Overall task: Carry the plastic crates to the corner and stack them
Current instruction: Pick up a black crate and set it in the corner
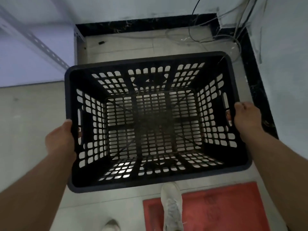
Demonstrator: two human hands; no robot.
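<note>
Black plastic crate (183, 59) gripped at both handles by left hand (60, 139) and right hand (246, 117).

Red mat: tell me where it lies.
The red mat lies on the floor at bottom right of the head view, under one white shoe, just behind the held crate.

Grey tile floor (33, 114), red mat (216, 207), loose cables (216, 30).

Both bare forearms reach forward and down from the lower corners of the view. The left hand (60, 139) is closed over the left short rim of a black perforated plastic crate (215, 58), thumb on top. The right hand (246, 117) clasps the opposite rim, fingers curled through a side slot.
</note>
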